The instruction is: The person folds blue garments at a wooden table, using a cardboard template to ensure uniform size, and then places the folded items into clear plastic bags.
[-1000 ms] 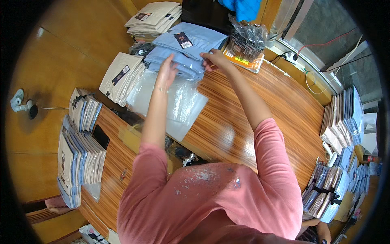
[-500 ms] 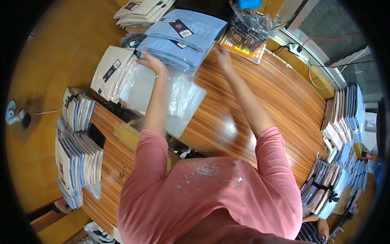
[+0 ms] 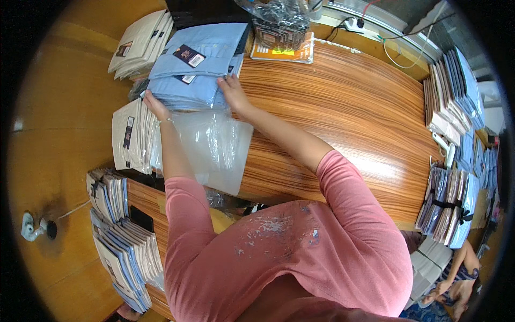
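Note:
A pile of folded light blue shirts (image 3: 192, 88) in clear wrap, with dark tags on top, lies toward the far left of the table. At its near left corner, my left hand (image 3: 157, 106) rests with fingers stretched out along the edge. My right hand (image 3: 234, 95) touches the pile's right side, fingers extended and slightly apart. Neither hand is wrapped round anything. Clear plastic bags (image 3: 217, 147) lie flat just in front of the pile, partly under my left forearm. A stack of cream shirts (image 3: 130, 134) with a dark tag sits beside my left hand.
More cream garments (image 3: 140, 45) are stacked at the far left. Dark items in a plastic bag (image 3: 279, 27) sit on an orange packet (image 3: 306, 49). Packed shirts stand along the right (image 3: 448, 206) and near left (image 3: 120, 252). A phone (image 3: 141, 219) lies near left. Another person's arm (image 3: 456, 268) shows lower right.
My right hand has come in from beyond the pile's right side and now touches it. My left hand has moved to the pile's near left corner. The whole view has shifted.

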`<state>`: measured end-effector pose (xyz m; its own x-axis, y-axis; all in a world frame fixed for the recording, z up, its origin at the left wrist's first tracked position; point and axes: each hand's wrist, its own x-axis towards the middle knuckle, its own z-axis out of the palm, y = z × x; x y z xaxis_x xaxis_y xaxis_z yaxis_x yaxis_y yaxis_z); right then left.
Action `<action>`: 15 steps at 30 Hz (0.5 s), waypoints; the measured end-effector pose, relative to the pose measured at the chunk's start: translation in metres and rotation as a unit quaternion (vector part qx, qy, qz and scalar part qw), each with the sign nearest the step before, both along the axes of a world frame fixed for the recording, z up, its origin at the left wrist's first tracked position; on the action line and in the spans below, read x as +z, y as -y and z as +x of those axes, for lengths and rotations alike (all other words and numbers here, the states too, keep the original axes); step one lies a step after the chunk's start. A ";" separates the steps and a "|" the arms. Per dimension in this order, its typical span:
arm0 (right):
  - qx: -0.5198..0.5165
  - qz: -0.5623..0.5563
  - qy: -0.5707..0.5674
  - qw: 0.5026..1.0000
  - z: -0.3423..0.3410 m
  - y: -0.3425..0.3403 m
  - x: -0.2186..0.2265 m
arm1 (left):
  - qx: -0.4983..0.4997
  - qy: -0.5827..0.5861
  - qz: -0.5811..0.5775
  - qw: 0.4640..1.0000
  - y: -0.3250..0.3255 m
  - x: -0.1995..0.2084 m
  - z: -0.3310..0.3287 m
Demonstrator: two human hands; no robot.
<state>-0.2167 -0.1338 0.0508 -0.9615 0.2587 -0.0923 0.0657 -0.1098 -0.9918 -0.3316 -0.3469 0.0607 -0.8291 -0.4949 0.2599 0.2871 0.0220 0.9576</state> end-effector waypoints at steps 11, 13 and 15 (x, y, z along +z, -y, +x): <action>0.021 0.129 0.011 0.991 0.031 -0.050 -0.023 | 0.043 -0.105 -0.304 0.946 -0.023 -0.092 -0.014; 0.083 0.141 0.027 0.986 0.071 -0.063 -0.005 | 0.046 -0.126 -0.302 0.944 -0.030 -0.067 0.031; 0.166 0.108 -0.043 0.979 0.126 -0.090 0.001 | 0.015 -0.171 -0.310 0.935 -0.058 -0.044 0.072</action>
